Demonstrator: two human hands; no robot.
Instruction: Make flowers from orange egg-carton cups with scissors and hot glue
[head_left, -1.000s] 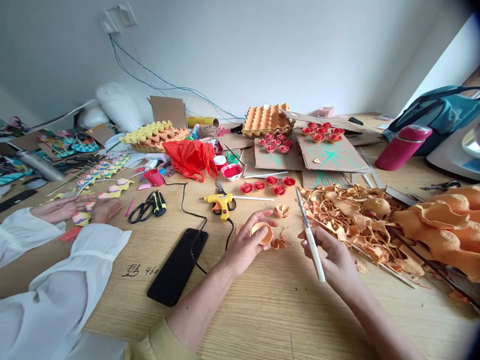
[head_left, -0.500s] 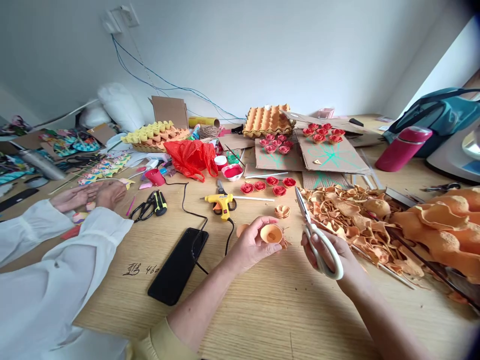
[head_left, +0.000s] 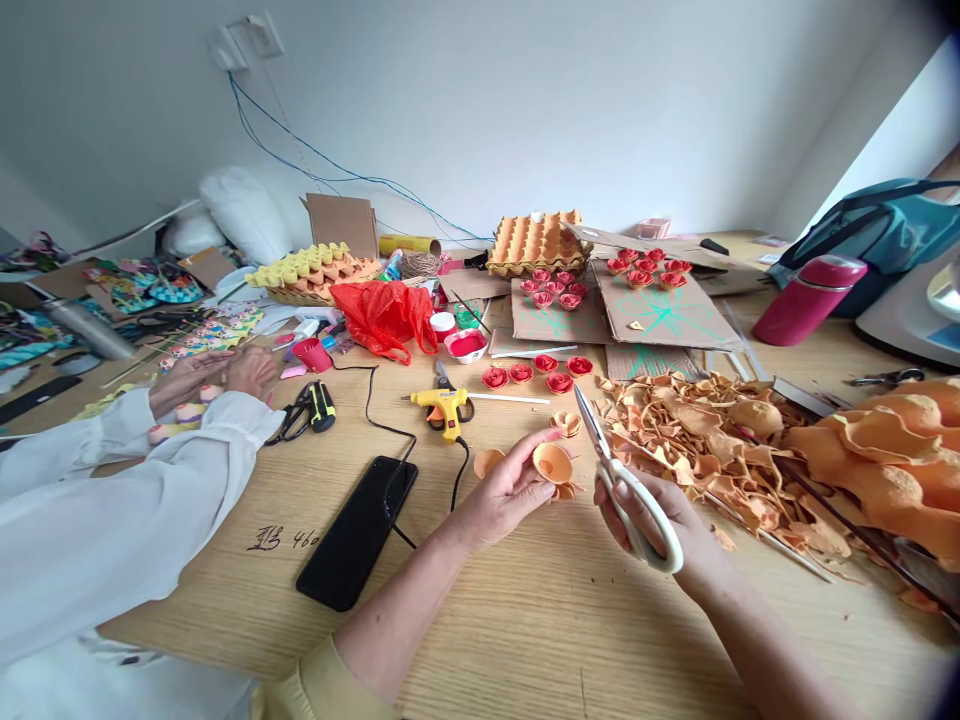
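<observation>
Between the thumb and fingers of my left hand (head_left: 514, 492) is an orange egg-carton cup (head_left: 553, 464), its round opening turned toward me. My right hand (head_left: 660, 510) grips white-handled scissors (head_left: 621, 468), whose blades point up and away, just right of the cup. Behind the cup lies an orange petalled flower (head_left: 566, 424), partly hidden by my fingers. Another orange cup piece (head_left: 489, 462) rests left of my left hand. Several red-painted flowers (head_left: 519, 373) stand farther back on the table.
A heap of orange carton scraps (head_left: 690, 430) and an egg carton (head_left: 885, 450) lie to the right. A yellow glue gun (head_left: 444, 408), a black phone (head_left: 356, 533) and red paint (head_left: 466, 346) are on the table. At left, a co-worker's hands (head_left: 251, 370) hold something small.
My left hand has shifted slightly right with the cup. The scissors have tilted and moved a little left, closer to it. The co-worker's hands have moved right.
</observation>
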